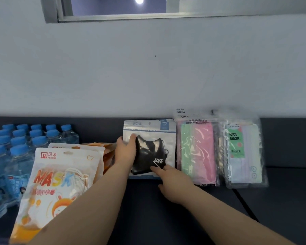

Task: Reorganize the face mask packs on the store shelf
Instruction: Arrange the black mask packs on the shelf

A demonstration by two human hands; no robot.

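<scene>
A clear pack with a black mask (151,152) leans upright against the wall at the middle of the dark shelf (148,209). My left hand (125,151) grips its left edge, thumb on the front. My right hand (173,183) presses a fingertip on its lower right corner. To the right stand a pack of green and pink masks (197,152) and a pack labelled FACE MASK (244,154). At the left, an orange and white MASK pouch (60,183) leans with similar pouches behind it.
Shrink-wrapped water bottles with blue caps (16,147) crowd the far left of the shelf. A grey wall rises behind the packs, with a window frame (113,16) above. A black cable (244,204) runs across the shelf at the right.
</scene>
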